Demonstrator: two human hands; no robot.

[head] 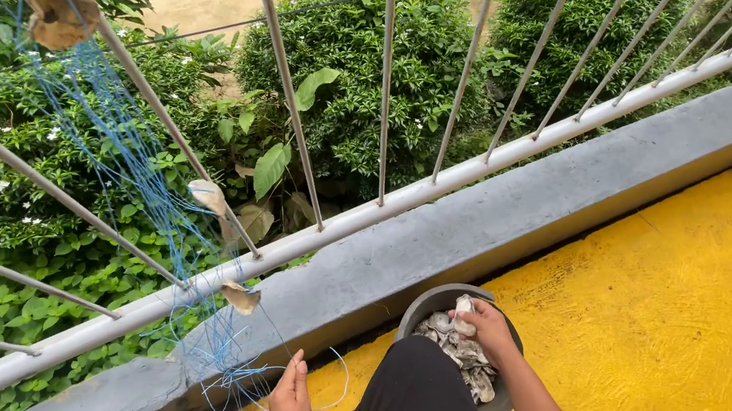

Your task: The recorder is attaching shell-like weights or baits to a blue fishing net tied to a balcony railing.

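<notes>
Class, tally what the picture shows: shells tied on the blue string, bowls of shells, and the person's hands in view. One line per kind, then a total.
Shells on the blue string: 3 (top, middle, lowest)
Bowl: 1
Hands: 2 (left hand, right hand)
Total: 6

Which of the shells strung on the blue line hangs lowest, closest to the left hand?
The shell at the grey ledge, just above the left hand; the other two hang higher against the railing bars.

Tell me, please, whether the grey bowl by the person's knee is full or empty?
Partly full: pale shells lie heaped inside the grey bowl, and the right hand holds one above the pile. The leg hides part of the bowl.
</notes>
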